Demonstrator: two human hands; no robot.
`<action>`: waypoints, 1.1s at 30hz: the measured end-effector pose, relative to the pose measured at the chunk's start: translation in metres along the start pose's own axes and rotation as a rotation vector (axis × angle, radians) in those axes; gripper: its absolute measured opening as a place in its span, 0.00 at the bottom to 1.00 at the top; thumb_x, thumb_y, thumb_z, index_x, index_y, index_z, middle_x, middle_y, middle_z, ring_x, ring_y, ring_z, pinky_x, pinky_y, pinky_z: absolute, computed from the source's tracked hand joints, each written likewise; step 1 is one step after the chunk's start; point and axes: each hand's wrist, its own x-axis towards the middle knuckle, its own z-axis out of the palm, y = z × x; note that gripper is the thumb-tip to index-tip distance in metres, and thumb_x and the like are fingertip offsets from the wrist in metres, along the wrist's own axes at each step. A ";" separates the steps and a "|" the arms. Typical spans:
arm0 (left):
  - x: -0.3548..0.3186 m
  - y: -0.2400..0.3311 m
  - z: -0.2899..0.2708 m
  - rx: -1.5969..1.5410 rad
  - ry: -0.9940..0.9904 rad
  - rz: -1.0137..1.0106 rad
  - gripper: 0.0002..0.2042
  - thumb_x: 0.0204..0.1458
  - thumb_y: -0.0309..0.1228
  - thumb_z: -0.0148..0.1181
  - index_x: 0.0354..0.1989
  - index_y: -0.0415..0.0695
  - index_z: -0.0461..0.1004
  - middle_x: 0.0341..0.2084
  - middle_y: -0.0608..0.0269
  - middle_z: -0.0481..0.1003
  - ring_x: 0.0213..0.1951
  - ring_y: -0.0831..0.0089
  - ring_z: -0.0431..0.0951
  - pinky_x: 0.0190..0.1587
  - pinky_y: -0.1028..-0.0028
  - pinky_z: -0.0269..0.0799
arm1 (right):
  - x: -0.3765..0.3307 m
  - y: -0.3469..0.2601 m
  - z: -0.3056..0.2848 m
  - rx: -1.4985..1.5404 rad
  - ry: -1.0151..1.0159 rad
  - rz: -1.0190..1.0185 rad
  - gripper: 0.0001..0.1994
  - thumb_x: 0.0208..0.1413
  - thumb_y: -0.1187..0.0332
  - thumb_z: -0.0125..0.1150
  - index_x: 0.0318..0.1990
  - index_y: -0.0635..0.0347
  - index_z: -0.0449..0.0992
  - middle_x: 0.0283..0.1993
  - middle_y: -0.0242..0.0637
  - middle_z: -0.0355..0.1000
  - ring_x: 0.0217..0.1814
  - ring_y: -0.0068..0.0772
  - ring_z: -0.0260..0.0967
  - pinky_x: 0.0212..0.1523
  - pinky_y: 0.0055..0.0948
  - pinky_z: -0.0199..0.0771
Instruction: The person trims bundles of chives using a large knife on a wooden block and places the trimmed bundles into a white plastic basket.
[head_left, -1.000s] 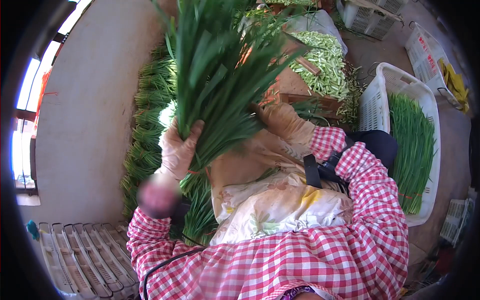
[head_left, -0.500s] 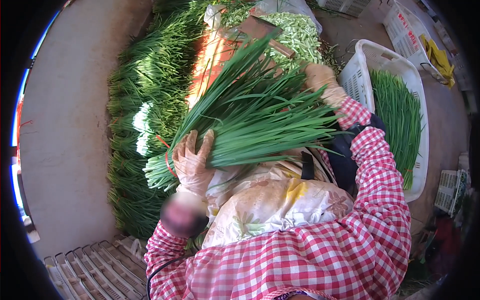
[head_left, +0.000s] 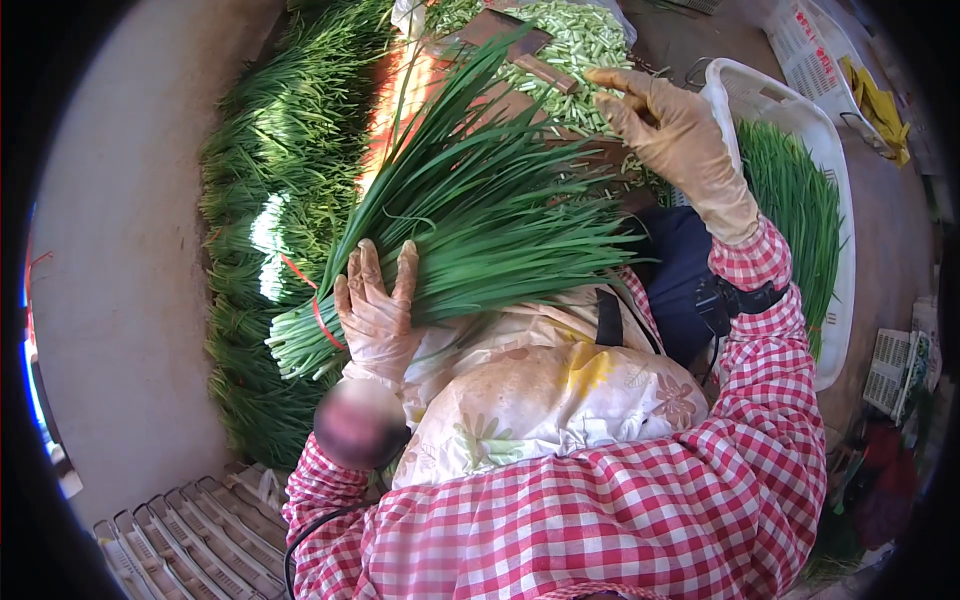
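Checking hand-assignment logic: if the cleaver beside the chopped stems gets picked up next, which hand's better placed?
Right, I'd judge: the right hand looks empty and appears closer to the wooden cleaver handle. The left hand rests on the bundle of green stalks.

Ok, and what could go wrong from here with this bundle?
Two possible risks. A broad-bladed knife lies beyond the green bundle, near the right hand in this view, so a careless reach might mean a cut; the true gap is unclear. And the red tie sits near the bundle's pale ends while the leaves fan out loosely, so they could splay or bend if the left hand, laid on the bundle, lifts away.
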 end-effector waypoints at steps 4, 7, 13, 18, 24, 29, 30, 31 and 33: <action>0.002 0.001 0.002 0.041 0.017 0.008 0.53 0.20 0.34 0.72 0.65 0.57 0.51 0.61 0.45 0.53 0.60 0.50 0.56 0.59 0.55 0.52 | -0.017 -0.019 0.026 -0.041 -0.357 -0.230 0.29 0.51 0.41 0.52 0.43 0.62 0.75 0.33 0.42 0.75 0.34 0.40 0.74 0.36 0.33 0.74; 0.005 0.004 0.007 0.084 0.102 -0.013 0.38 0.38 0.36 0.58 0.63 0.60 0.53 0.58 0.44 0.58 0.58 0.52 0.61 0.57 0.53 0.53 | -0.036 -0.024 0.054 -0.309 -0.706 -0.269 0.34 0.49 0.40 0.51 0.48 0.66 0.70 0.28 0.49 0.71 0.33 0.48 0.72 0.32 0.40 0.72; -0.001 0.000 0.007 0.124 0.036 -0.021 0.38 0.40 0.35 0.56 0.64 0.52 0.51 0.58 0.42 0.57 0.58 0.51 0.60 0.57 0.53 0.53 | -0.082 -0.040 0.075 -0.070 -0.876 -0.249 0.23 0.50 0.48 0.55 0.34 0.65 0.71 0.29 0.50 0.71 0.36 0.53 0.71 0.37 0.42 0.71; -0.004 0.000 0.007 0.116 0.051 0.001 0.38 0.38 0.35 0.59 0.63 0.55 0.53 0.58 0.45 0.58 0.58 0.52 0.60 0.57 0.55 0.53 | -0.062 -0.033 0.046 -0.179 -1.108 -0.087 0.23 0.50 0.47 0.54 0.37 0.62 0.73 0.35 0.48 0.73 0.40 0.52 0.71 0.41 0.43 0.70; -0.010 -0.002 0.017 0.149 0.044 0.021 0.54 0.19 0.32 0.72 0.65 0.57 0.51 0.61 0.47 0.53 0.62 0.52 0.55 0.59 0.55 0.51 | -0.017 -0.004 -0.009 -0.156 -0.203 0.172 0.21 0.54 0.48 0.51 0.35 0.59 0.75 0.28 0.41 0.73 0.33 0.41 0.72 0.34 0.36 0.70; -0.012 -0.003 0.019 0.166 0.129 0.046 0.43 0.30 0.35 0.66 0.63 0.56 0.55 0.58 0.45 0.58 0.59 0.52 0.60 0.57 0.54 0.54 | -0.018 -0.005 0.010 -0.464 -0.715 0.213 0.24 0.46 0.44 0.58 0.32 0.59 0.77 0.28 0.45 0.74 0.33 0.46 0.72 0.34 0.37 0.70; -0.007 0.003 0.010 0.096 0.099 0.053 0.36 0.37 0.34 0.60 0.62 0.56 0.57 0.56 0.44 0.60 0.57 0.52 0.63 0.56 0.53 0.55 | -0.026 -0.001 0.016 -0.390 -0.679 0.197 0.24 0.47 0.43 0.57 0.33 0.58 0.78 0.30 0.46 0.74 0.34 0.48 0.72 0.35 0.38 0.70; -0.008 0.004 0.004 0.157 0.098 0.085 0.32 0.42 0.32 0.54 0.61 0.57 0.57 0.56 0.47 0.61 0.56 0.55 0.64 0.55 0.53 0.56 | -0.026 -0.007 0.019 -0.299 -0.706 0.160 0.24 0.47 0.44 0.59 0.35 0.60 0.77 0.27 0.44 0.73 0.30 0.39 0.73 0.32 0.33 0.71; -0.014 0.008 0.009 0.203 0.105 0.138 0.24 0.52 0.35 0.45 0.61 0.60 0.57 0.54 0.55 0.65 0.56 0.62 0.65 0.57 0.52 0.52 | -0.026 -0.033 0.019 0.013 -0.759 0.325 0.19 0.50 0.51 0.61 0.35 0.61 0.77 0.22 0.38 0.71 0.25 0.29 0.70 0.28 0.26 0.70</action>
